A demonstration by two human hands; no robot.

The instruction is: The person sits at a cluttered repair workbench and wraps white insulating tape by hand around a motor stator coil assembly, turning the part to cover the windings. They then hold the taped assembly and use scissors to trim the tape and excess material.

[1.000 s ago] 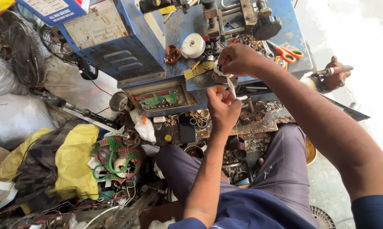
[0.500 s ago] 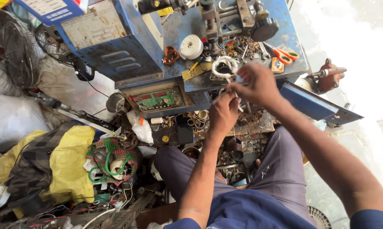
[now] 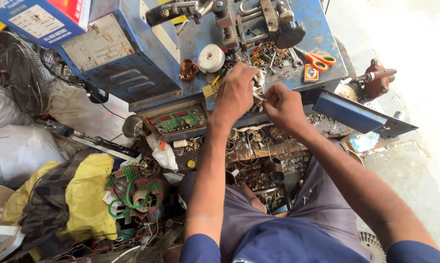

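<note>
My left hand point(image 3: 235, 95) and my right hand point(image 3: 284, 106) meet at the front edge of a blue machine top point(image 3: 298, 78). Between their fingers is a small whitish piece point(image 3: 259, 84) that looks like a strip or a coil end; both hands pinch it. A white tape roll point(image 3: 210, 58) and an orange wire loop point(image 3: 188, 69) lie just left of my left hand. A pile of nuts and washers point(image 3: 266, 56) lies just beyond the hands.
Orange-handled scissors point(image 3: 319, 61) lie on the machine's right side. A green circuit board point(image 3: 181, 120) shows in the machine front. Scrap parts cover the shelf point(image 3: 259, 146) by my knees. A yellow cloth point(image 3: 88, 195) and a fan guard point(image 3: 23, 73) lie at left.
My right hand came down from the machine top toward me and met my left hand, which rose to the machine's edge. Both now grip the small whitish piece together.
</note>
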